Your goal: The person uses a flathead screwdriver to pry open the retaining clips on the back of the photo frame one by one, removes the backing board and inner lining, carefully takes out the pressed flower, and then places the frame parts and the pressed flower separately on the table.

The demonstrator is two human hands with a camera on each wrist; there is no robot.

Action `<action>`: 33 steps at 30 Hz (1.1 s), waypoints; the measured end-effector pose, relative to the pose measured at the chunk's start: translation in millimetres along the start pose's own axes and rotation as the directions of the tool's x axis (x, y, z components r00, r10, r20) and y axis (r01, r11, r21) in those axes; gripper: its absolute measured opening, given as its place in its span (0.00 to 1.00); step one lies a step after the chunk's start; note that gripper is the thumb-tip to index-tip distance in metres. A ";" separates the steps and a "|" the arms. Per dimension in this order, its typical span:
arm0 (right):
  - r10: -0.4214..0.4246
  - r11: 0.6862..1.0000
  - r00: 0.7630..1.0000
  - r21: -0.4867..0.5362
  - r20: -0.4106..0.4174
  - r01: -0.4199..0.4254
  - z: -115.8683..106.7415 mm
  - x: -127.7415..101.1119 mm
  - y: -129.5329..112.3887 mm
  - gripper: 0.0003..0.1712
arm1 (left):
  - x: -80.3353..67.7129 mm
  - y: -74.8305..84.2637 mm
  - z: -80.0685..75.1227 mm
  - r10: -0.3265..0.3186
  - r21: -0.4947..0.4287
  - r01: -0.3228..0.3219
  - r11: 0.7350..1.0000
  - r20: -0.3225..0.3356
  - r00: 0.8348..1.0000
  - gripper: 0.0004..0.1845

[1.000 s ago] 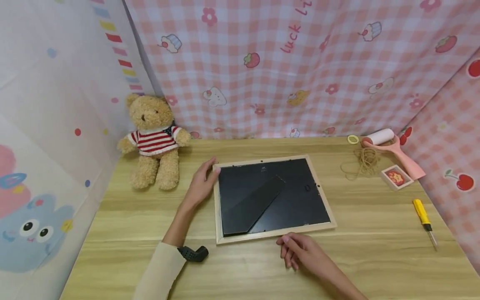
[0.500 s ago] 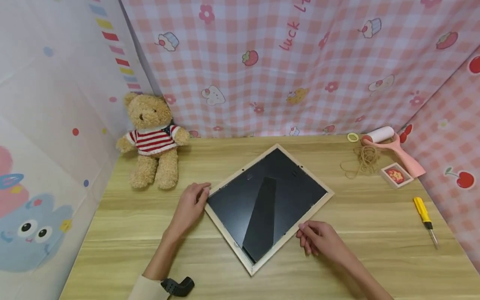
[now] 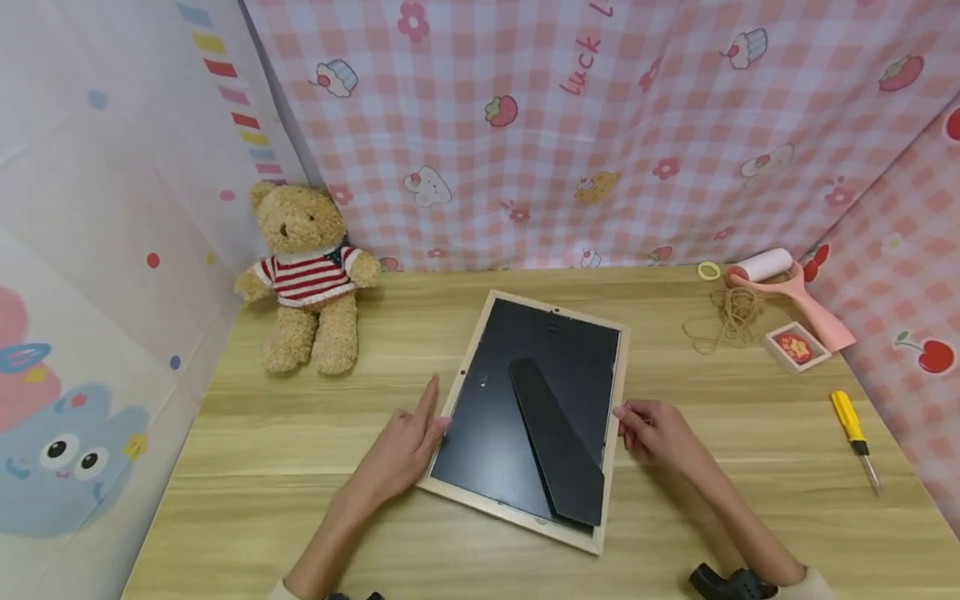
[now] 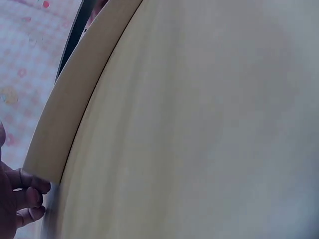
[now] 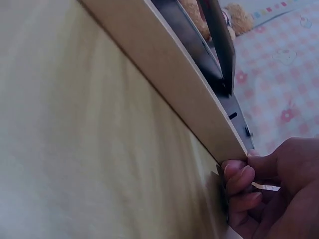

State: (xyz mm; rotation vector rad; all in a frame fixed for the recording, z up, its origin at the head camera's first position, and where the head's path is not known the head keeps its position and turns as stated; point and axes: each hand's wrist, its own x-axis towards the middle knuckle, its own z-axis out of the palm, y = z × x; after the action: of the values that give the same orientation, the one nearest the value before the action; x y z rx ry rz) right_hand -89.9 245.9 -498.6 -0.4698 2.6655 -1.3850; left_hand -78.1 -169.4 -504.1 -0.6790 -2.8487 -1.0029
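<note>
A wooden picture frame (image 3: 617,392) lies face down on the table, black backing up, with its black stand (image 3: 558,454) folded flat. It sits nearly upright in the head view, tilted a little. My left hand (image 3: 408,446) presses straight fingers against the frame's left edge, and the fingertips (image 4: 25,194) show at that edge (image 4: 75,99) in the left wrist view. My right hand (image 3: 652,429) pinches the right edge. Its thumb lies on top of the rim (image 5: 174,84) and its fingers (image 5: 241,181) curl against the side.
A teddy bear (image 3: 307,275) in a striped shirt sits at the back left. At the back right are a pink lint roller (image 3: 780,283), rubber bands (image 3: 731,321), a tape ring (image 3: 707,270) and a small box (image 3: 797,347). A yellow screwdriver (image 3: 851,429) lies near the right curtain.
The frame has turned counterclockwise on the table, from lying wide to standing nearly tall. Both hands moved round with its edges.
</note>
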 end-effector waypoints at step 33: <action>0.129 0.948 0.931 0.232 0.340 -0.216 -3.3 49.0 -37.5 0.25 | 33.0 2.3 21.2 -0.023 -0.206 0.023 0.978 0.005 1.000 0.37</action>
State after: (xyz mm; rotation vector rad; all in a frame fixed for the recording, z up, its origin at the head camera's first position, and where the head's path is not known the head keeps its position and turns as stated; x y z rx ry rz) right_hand -128.8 212.8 -463.7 -0.3805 2.1668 -1.4426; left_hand -104.8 -142.1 -513.4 -0.6630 -2.7859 -1.3154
